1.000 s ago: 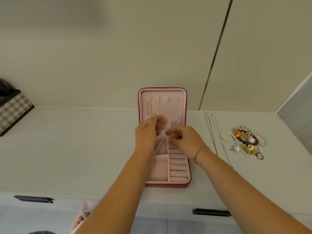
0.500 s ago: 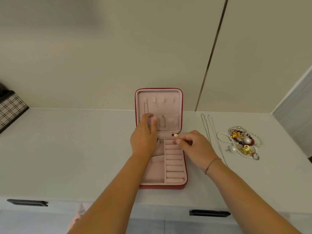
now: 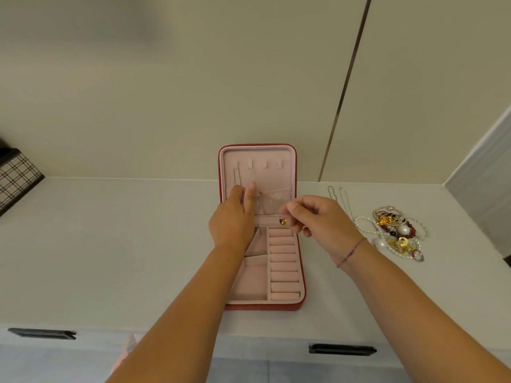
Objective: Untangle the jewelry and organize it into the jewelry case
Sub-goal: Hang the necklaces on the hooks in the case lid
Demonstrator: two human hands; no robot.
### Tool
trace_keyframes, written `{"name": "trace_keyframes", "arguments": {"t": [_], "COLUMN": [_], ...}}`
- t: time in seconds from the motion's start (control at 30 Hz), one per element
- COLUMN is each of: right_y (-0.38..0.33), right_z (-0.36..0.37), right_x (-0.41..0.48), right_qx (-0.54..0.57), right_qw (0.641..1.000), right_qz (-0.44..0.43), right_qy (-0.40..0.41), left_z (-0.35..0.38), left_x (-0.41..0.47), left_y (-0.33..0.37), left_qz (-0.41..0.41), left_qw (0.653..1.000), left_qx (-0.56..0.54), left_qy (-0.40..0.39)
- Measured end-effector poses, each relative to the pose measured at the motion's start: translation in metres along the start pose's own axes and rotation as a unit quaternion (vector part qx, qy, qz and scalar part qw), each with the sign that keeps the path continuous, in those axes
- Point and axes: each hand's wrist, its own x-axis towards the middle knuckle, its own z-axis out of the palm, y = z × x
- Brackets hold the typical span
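The jewelry case point(image 3: 287, 306), red outside and pink inside, lies open at the centre of the frame on the pale counter point(image 3: 124, 244); its lid point(image 3: 279, 153) stands upright against the wall behind; a column of ring rolls point(image 3: 283, 261) fills the lower right of its base. The left hand point(image 3: 233, 219) reaches up onto the lid's lining with its fingers raised; whether they pinch anything I cannot tell. The right hand point(image 3: 320, 222) is curled, its fingertips closed on a small gold piece point(image 3: 282, 222) at the case's hinge. To the right of the frame two thin chains point(image 3: 340, 200) lie straight on the counter; beyond them sits a tangled pile of jewelry point(image 3: 395, 233), with pearls, gold and red beads.
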Motion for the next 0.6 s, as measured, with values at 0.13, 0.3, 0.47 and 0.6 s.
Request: {"name": "trace_keyframes", "arguments": {"t": [0.13,0.3,0.47,0.6], "right_y": [-0.018,-0.039,-0.034,-0.024], "right_z": [0.008,0.020,0.031,0.032], "right_x": [0.016,0.046,0.072,0.080], "right_qx": [0.010,0.008,-0.032,-0.052], "right_qw": [0.999,0.993,0.988,0.987], "right_qz": [-0.039,-0.113,-0.142,-0.147], "right_qy": [-0.011,-0.022,-0.044,-0.034], "left_z": [-0.001,-0.006,-0.009,-0.010], "left_x": [0.001,-0.001,0.004,0.005], "left_y": [-0.003,-0.008,-0.015,-0.016], "left_qz": [-0.008,-0.028,-0.073,-0.074], "left_qw": [0.997,0.977,0.946,0.944], "left_qx": [-0.072,-0.210,-0.316,-0.318], "left_qy": [0.014,0.009,-0.020,-0.035]}}
